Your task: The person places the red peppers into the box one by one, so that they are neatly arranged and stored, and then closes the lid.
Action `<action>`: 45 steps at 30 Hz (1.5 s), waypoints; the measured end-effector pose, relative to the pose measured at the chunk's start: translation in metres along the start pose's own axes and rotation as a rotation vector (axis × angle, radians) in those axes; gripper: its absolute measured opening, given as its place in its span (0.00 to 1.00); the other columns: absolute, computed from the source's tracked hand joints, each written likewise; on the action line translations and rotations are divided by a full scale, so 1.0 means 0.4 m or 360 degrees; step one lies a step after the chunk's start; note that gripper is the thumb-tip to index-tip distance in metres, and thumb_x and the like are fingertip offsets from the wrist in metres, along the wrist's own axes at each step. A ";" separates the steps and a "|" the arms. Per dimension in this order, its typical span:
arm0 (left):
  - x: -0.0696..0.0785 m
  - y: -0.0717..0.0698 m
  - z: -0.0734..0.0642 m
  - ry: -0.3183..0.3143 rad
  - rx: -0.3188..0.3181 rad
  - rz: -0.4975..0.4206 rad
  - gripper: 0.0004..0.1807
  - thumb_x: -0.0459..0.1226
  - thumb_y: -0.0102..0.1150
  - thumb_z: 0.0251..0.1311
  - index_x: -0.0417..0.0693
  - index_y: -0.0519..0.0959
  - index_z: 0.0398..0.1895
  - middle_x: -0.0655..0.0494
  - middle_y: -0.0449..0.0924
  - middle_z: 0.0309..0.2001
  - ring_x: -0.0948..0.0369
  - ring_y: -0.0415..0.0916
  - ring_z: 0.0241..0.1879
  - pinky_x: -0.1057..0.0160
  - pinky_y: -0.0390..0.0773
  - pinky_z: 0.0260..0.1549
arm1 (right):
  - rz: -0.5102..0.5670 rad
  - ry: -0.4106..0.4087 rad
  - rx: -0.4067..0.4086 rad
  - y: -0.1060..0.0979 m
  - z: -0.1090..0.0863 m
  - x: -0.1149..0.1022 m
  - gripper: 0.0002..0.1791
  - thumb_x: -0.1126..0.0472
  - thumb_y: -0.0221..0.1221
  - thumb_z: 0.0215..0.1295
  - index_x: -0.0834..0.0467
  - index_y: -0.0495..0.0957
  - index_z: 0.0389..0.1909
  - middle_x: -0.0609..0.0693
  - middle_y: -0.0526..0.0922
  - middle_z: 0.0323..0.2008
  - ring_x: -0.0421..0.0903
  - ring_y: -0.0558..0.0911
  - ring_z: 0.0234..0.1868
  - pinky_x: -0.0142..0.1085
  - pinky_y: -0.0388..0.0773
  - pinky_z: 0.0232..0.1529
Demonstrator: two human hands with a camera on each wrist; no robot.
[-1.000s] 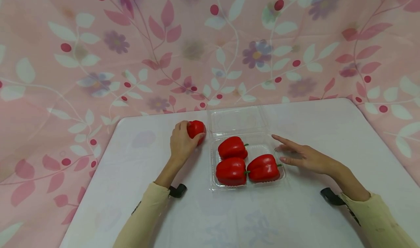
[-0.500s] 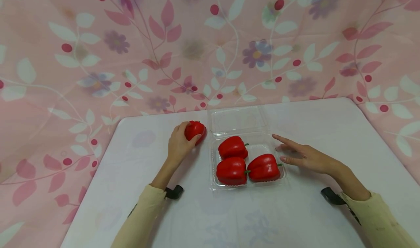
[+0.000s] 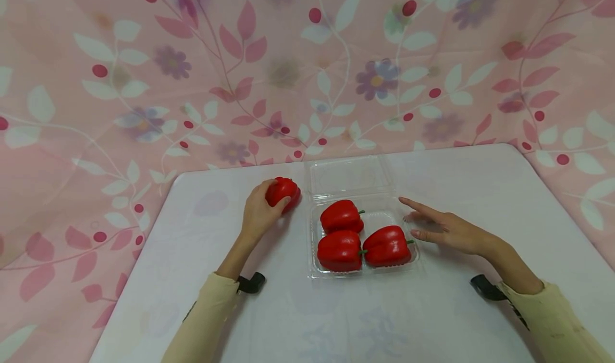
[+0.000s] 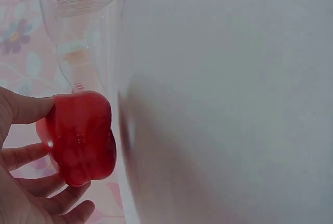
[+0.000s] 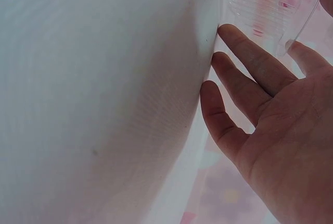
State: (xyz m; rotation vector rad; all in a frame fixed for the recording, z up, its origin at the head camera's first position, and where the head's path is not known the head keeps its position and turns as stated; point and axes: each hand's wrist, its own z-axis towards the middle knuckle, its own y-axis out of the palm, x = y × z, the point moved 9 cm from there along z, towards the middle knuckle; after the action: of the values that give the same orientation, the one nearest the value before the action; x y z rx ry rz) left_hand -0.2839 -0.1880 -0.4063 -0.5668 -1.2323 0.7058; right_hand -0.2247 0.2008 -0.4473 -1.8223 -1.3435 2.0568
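Note:
My left hand point(image 3: 259, 209) grips a red bell pepper point(image 3: 284, 194) left of the clear plastic clamshell box point(image 3: 312, 271). In the left wrist view the thumb and fingers curl round this pepper point(image 4: 80, 135), close over the white tabletop. Three more red bell peppers lie in the box: one at the back left point(image 3: 341, 216), one at the front left point(image 3: 339, 251) and one at the front right point(image 3: 387, 245). My right hand point(image 3: 444, 230) is at the box's right side, fingers extended and holding nothing. Its fingertips point(image 5: 210, 91) are right at the tabletop in the right wrist view.
The box's transparent lid point(image 3: 349, 177) is folded back flat behind it. A bare patch inside the box shows at the back right. The white table point(image 3: 336, 320) ends at a pink floral cloth point(image 3: 288, 75) hanging behind it.
My left hand has shifted slightly left and toward me, and the pepper in it has moved left and turned a little. My right hand and the box stay put.

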 end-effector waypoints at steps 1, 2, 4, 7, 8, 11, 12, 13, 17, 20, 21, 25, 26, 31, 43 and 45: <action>0.002 -0.005 -0.001 -0.0004 0.0006 0.0002 0.31 0.42 0.69 0.57 0.43 0.72 0.63 0.45 0.74 0.60 0.47 0.71 0.58 0.45 0.78 0.51 | 0.0002 0.0001 -0.0002 0.000 0.000 -0.001 0.42 0.48 0.60 0.67 0.37 0.50 0.77 0.57 0.73 0.64 0.62 0.69 0.65 0.70 0.69 0.52; 0.004 -0.010 -0.002 -0.0008 0.0011 0.0003 0.31 0.42 0.69 0.57 0.44 0.71 0.63 0.45 0.74 0.60 0.47 0.71 0.58 0.45 0.79 0.50 | 0.0006 0.0004 -0.0003 0.000 0.000 -0.002 0.42 0.48 0.60 0.67 0.36 0.50 0.77 0.57 0.73 0.64 0.62 0.69 0.65 0.70 0.69 0.52; 0.012 -0.021 -0.004 -0.0003 0.0020 -0.0002 0.31 0.41 0.70 0.57 0.43 0.71 0.63 0.45 0.74 0.60 0.47 0.71 0.58 0.45 0.79 0.50 | 0.0013 0.0009 -0.0006 0.001 -0.001 -0.002 0.42 0.48 0.60 0.67 0.36 0.50 0.77 0.57 0.73 0.64 0.62 0.69 0.65 0.70 0.69 0.52; 0.034 -0.043 -0.005 0.0035 0.0045 -0.0014 0.31 0.40 0.70 0.56 0.42 0.71 0.62 0.45 0.75 0.59 0.47 0.71 0.57 0.45 0.79 0.50 | 0.0015 0.0011 -0.0008 0.002 -0.001 -0.002 0.42 0.48 0.60 0.67 0.36 0.50 0.77 0.57 0.73 0.64 0.62 0.69 0.65 0.70 0.68 0.52; 0.042 -0.051 -0.004 0.0056 0.0057 -0.0016 0.31 0.39 0.70 0.56 0.41 0.71 0.62 0.45 0.75 0.59 0.47 0.72 0.57 0.45 0.79 0.49 | 0.0014 0.0011 -0.0007 0.002 -0.001 -0.002 0.42 0.48 0.60 0.67 0.36 0.50 0.77 0.57 0.73 0.64 0.62 0.69 0.65 0.70 0.68 0.52; 0.073 -0.073 -0.004 0.0129 0.0103 -0.0033 0.31 0.39 0.70 0.55 0.40 0.72 0.62 0.44 0.75 0.58 0.47 0.72 0.55 0.44 0.80 0.48 | 0.0011 0.0010 -0.0004 0.001 -0.001 -0.002 0.42 0.48 0.60 0.67 0.38 0.50 0.77 0.57 0.73 0.64 0.62 0.69 0.65 0.70 0.68 0.52; 0.084 -0.079 -0.004 0.0158 0.0119 -0.0038 0.31 0.39 0.70 0.55 0.40 0.72 0.62 0.44 0.75 0.58 0.47 0.73 0.55 0.45 0.80 0.48 | 0.0009 0.0013 -0.0001 0.000 -0.001 -0.001 0.42 0.48 0.60 0.67 0.37 0.50 0.77 0.57 0.73 0.64 0.62 0.69 0.65 0.70 0.68 0.52; 0.094 -0.084 -0.004 0.0184 0.0135 -0.0042 0.31 0.39 0.70 0.55 0.40 0.72 0.62 0.44 0.76 0.58 0.47 0.73 0.55 0.45 0.80 0.48 | 0.0005 0.0012 0.0000 0.000 -0.001 -0.001 0.42 0.48 0.60 0.67 0.37 0.50 0.77 0.57 0.73 0.64 0.62 0.69 0.65 0.70 0.69 0.52; 0.138 -0.094 -0.010 0.0276 0.0164 -0.0104 0.32 0.38 0.72 0.54 0.41 0.73 0.62 0.46 0.76 0.58 0.49 0.74 0.55 0.48 0.81 0.48 | 0.0002 0.0006 -0.0001 0.000 -0.001 -0.003 0.42 0.48 0.60 0.67 0.37 0.50 0.77 0.57 0.73 0.64 0.62 0.69 0.65 0.70 0.68 0.52; 0.169 -0.092 -0.016 0.0334 0.0157 -0.0164 0.31 0.38 0.72 0.54 0.41 0.73 0.62 0.47 0.76 0.59 0.50 0.74 0.55 0.49 0.81 0.48 | 0.0011 0.0008 -0.0004 0.001 -0.001 -0.004 0.42 0.48 0.60 0.67 0.37 0.50 0.77 0.57 0.73 0.64 0.62 0.69 0.65 0.70 0.68 0.52; 0.179 -0.090 -0.018 0.0351 0.0151 -0.0181 0.31 0.38 0.72 0.54 0.41 0.73 0.62 0.47 0.76 0.59 0.51 0.74 0.55 0.50 0.81 0.48 | 0.0012 0.0008 -0.0004 0.001 -0.001 -0.004 0.42 0.48 0.60 0.67 0.37 0.50 0.77 0.57 0.73 0.64 0.63 0.69 0.65 0.70 0.68 0.52; 0.218 -0.084 -0.023 0.0408 0.0133 -0.0229 0.31 0.37 0.71 0.54 0.42 0.73 0.62 0.48 0.76 0.58 0.52 0.74 0.55 0.51 0.80 0.49 | 0.0014 0.0014 -0.0003 0.001 -0.001 -0.002 0.42 0.49 0.60 0.67 0.36 0.50 0.77 0.57 0.73 0.64 0.62 0.69 0.65 0.70 0.68 0.52; 0.227 -0.081 -0.024 0.0417 0.0124 -0.0239 0.31 0.37 0.71 0.54 0.42 0.73 0.62 0.49 0.76 0.58 0.53 0.74 0.55 0.51 0.80 0.49 | 0.0015 0.0018 -0.0001 0.001 -0.001 -0.001 0.42 0.48 0.60 0.67 0.36 0.50 0.77 0.56 0.73 0.64 0.62 0.69 0.66 0.70 0.68 0.53; 0.272 -0.065 -0.026 0.0479 0.0066 -0.0301 0.29 0.37 0.71 0.55 0.42 0.74 0.61 0.49 0.77 0.58 0.55 0.75 0.53 0.54 0.81 0.49 | 0.0020 0.0012 -0.0004 0.001 -0.002 -0.004 0.41 0.48 0.60 0.67 0.35 0.50 0.77 0.57 0.73 0.64 0.62 0.69 0.66 0.70 0.68 0.53; 0.352 0.026 -0.029 0.0556 -0.0154 -0.0316 0.29 0.37 0.69 0.57 0.44 0.72 0.62 0.52 0.76 0.59 0.57 0.75 0.54 0.58 0.80 0.50 | 0.0012 0.0004 0.0001 0.000 -0.001 0.003 0.42 0.51 0.60 0.67 0.39 0.50 0.78 0.56 0.73 0.64 0.61 0.69 0.65 0.70 0.67 0.54; 0.370 0.041 -0.031 0.0587 -0.0196 -0.0306 0.29 0.37 0.68 0.58 0.43 0.71 0.62 0.52 0.76 0.59 0.58 0.75 0.54 0.59 0.79 0.50 | 0.0017 0.0005 0.0001 0.000 -0.001 0.003 0.42 0.51 0.61 0.67 0.38 0.50 0.78 0.56 0.73 0.64 0.60 0.69 0.65 0.70 0.67 0.54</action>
State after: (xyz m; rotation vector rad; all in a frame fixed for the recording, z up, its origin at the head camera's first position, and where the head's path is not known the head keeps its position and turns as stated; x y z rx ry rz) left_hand -0.2490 -0.0666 -0.3265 -0.6382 -0.9720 0.3452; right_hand -0.2247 0.2019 -0.4482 -1.8359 -1.3351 2.0587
